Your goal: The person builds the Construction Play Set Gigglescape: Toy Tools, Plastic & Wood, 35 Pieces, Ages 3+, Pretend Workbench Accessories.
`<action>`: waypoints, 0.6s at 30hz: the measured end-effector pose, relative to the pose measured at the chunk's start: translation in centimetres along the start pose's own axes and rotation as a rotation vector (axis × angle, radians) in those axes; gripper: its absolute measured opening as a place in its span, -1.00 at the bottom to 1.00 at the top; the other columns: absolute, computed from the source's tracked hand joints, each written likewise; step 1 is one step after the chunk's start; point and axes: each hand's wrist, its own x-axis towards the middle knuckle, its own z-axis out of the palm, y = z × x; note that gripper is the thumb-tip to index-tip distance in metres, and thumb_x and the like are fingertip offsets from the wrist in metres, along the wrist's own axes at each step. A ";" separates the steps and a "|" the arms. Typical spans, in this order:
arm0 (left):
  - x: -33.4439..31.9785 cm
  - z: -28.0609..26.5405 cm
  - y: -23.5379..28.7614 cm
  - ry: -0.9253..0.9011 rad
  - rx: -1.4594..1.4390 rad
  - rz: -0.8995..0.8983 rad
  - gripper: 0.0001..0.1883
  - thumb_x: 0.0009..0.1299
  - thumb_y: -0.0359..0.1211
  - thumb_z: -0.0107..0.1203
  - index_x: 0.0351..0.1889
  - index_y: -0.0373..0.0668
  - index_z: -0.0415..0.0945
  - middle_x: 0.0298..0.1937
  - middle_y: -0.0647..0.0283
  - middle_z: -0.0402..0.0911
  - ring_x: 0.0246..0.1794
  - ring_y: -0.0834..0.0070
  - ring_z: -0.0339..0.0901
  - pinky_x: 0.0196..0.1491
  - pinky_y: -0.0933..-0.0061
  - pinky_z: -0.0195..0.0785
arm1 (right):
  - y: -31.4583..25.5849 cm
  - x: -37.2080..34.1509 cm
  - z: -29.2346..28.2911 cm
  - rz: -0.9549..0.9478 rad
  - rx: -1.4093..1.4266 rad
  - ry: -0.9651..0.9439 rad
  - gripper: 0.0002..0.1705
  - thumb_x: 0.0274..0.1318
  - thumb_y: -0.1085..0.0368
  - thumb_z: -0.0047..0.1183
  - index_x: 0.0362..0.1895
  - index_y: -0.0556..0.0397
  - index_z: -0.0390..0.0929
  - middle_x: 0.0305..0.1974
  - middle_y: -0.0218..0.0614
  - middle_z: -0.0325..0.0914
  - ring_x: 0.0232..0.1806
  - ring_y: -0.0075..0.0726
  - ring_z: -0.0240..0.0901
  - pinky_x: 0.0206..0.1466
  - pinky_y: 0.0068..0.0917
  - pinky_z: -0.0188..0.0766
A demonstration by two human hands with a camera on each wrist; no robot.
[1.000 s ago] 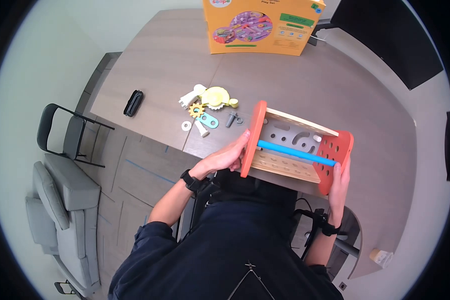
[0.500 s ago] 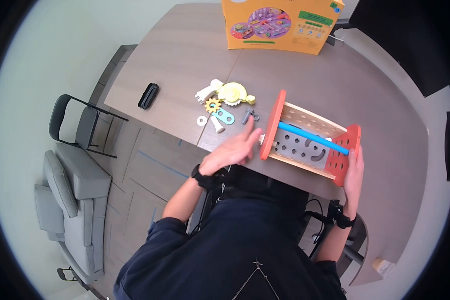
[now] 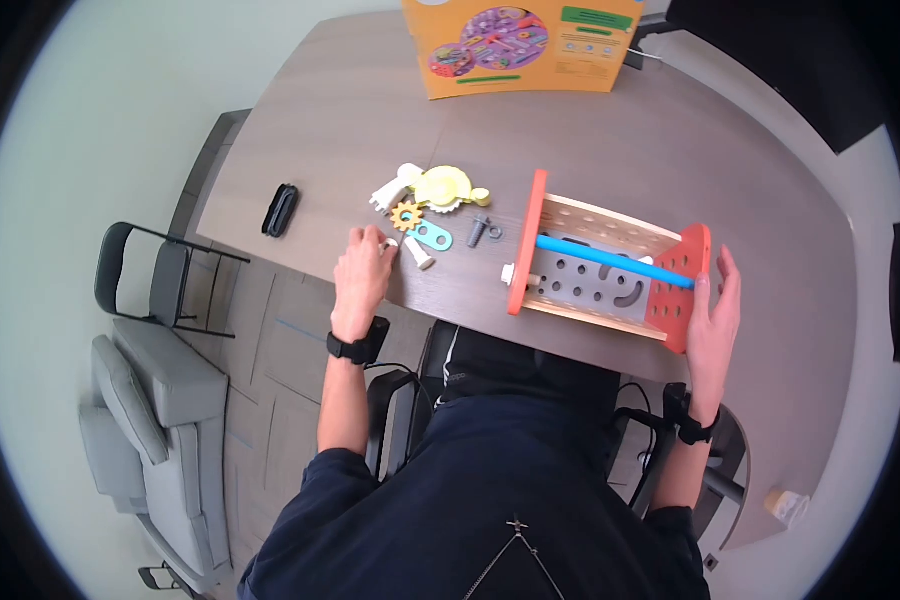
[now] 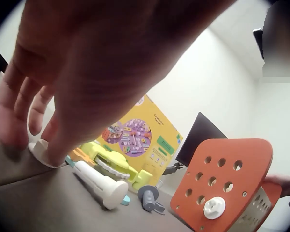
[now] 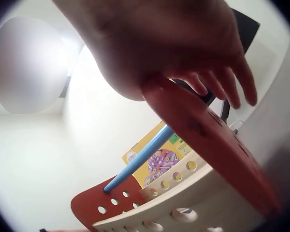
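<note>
My left hand (image 3: 362,275) is at the table's near left, its thumb and a finger pinching a white washer (image 4: 42,153) that lies on the tabletop. Just right of it are a white bolt (image 3: 420,254), a turquoise link with holes (image 3: 432,236) and an orange gear (image 3: 407,215). The toy toolbox (image 3: 610,268), with red end panels and a blue bar handle, stands on the right. A white bolt head (image 4: 214,208) sits on its left panel. My right hand (image 3: 713,325) rests against the right red panel (image 5: 208,135), fingers extended.
Behind the small parts lie a yellow toothed piece (image 3: 443,188) and a white piece (image 3: 391,192). A grey bolt (image 3: 477,230) with a nut is left of the toolbox. A black case (image 3: 280,210) lies far left, and a yellow box (image 3: 520,50) stands at the back.
My left hand has left the toolbox's left panel and moved left to the white washer. The toolbox has tipped back onto the table, and my right hand's fingers have straightened beside it.
</note>
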 end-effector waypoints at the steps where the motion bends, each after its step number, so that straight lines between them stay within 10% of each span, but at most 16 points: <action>1: -0.1 -0.7 0.4 0.009 0.001 -0.010 -0.70 0.56 -0.21 0.25 0.08 -0.17 0.52 0.07 -0.08 0.66 -0.07 -0.17 0.72 -0.06 -0.14 0.57 | -0.6 0.0 -0.5 -0.053 0.008 -0.012 -0.59 0.61 0.22 -0.04 0.38 0.11 0.49 0.12 -0.05 0.65 0.21 -0.03 0.59 0.34 -0.18 0.43; 5: -1.5 -5.7 6.1 -0.011 -0.452 0.045 -0.71 0.50 -0.31 0.34 0.06 -0.23 0.55 -0.01 -0.04 0.71 -0.15 -0.02 0.74 -0.14 0.03 0.60 | -5.1 0.2 -3.2 -0.089 0.153 -0.329 -0.75 0.52 0.34 0.08 0.16 0.12 0.59 -0.11 -0.18 0.67 -0.02 -0.13 0.67 0.13 -0.29 0.56; 11: -6.8 -7.2 14.5 0.081 -0.625 0.840 -0.75 0.41 -0.38 0.40 -0.06 -0.20 0.58 -0.22 0.12 0.57 -0.19 0.12 0.62 -0.14 0.15 0.54 | -11.1 -0.7 -1.0 -0.176 0.429 -0.814 -0.74 0.44 0.28 0.23 0.09 0.12 0.61 -0.19 -0.24 0.70 -0.13 -0.23 0.70 -0.05 -0.33 0.62; 18: -8.5 -4.5 16.3 0.105 -0.612 0.881 -0.67 0.32 -0.41 0.40 0.00 -0.21 0.56 -0.20 0.18 0.48 -0.20 0.19 0.55 -0.09 0.16 0.49 | -11.3 -0.8 0.7 -0.094 0.447 -0.978 -0.65 0.40 0.22 0.31 0.11 0.15 0.58 -0.09 -0.21 0.74 -0.05 -0.26 0.72 0.02 -0.29 0.61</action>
